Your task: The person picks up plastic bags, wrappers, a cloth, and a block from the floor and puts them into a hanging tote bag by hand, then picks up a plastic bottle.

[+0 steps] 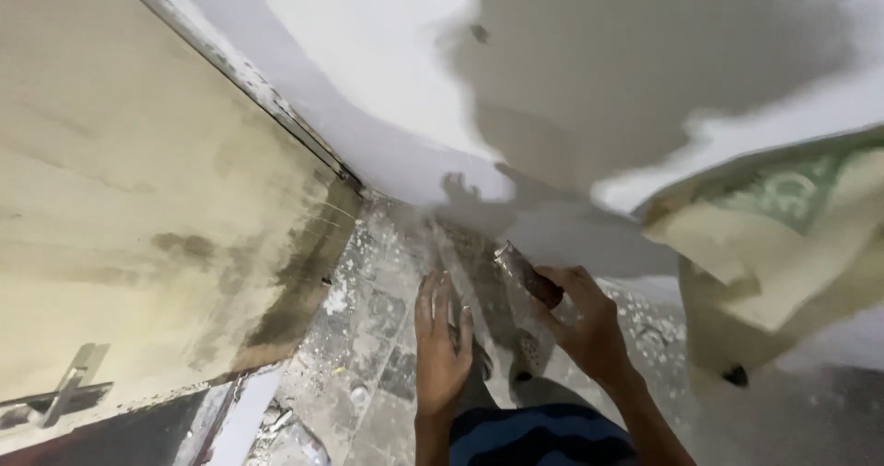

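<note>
Putty knife (pixel 527 277) is gripped tight in right hand (pixel 586 323); left hand (pixel 440 342) laid flat w/ fingers spread on spattered floor (pixel 368 337), door (pixel 138 199) at left.

We see our two forearms bare to the wrist, with no sleeves, gloves, rings or watch on either. Our left hand (pixel 440 346) and our right hand (pixel 585 323) carry pale dust on the fingers. At six o'clock sits our garment (pixel 539 436), dark blue with lighter blue horizontal stripes.
</note>
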